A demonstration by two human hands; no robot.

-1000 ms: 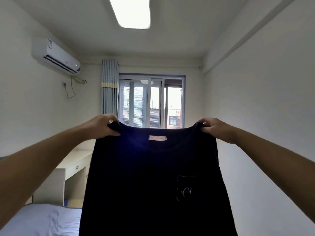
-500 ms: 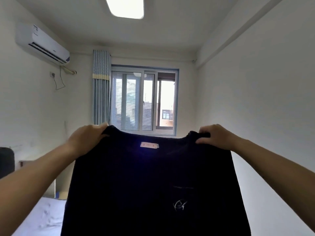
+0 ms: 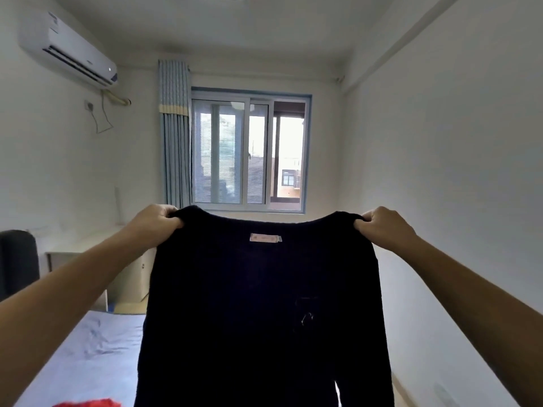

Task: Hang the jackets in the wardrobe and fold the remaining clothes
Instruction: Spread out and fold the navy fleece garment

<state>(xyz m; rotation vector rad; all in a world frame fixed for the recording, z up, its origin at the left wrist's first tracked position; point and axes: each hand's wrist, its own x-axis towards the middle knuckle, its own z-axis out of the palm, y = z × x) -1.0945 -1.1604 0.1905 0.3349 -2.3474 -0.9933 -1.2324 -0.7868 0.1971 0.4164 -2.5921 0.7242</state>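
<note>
A dark navy knit sweater (image 3: pixel 258 304) hangs spread out in front of me at arm's length, a small pink label under its neckline and a chest pocket with a pale emblem on the right side. My left hand (image 3: pixel 155 223) pinches its left shoulder. My right hand (image 3: pixel 382 226) pinches the right shoulder. The hem runs off the bottom of the view. A bit of red cloth (image 3: pixel 88 403) lies on the bed at the bottom left.
A bed with a pale blue sheet (image 3: pixel 88 353) lies below on the left. Behind it stand a white desk (image 3: pixel 129 268) and a dark chair back (image 3: pixel 17 259). A window (image 3: pixel 248 154) with a blue curtain fills the far wall. A bare white wall runs along the right.
The view has tilted down, showing more of the bed and the red cloth. Both hands still hold the sweater by the shoulders, now stretched slightly wider apart.
</note>
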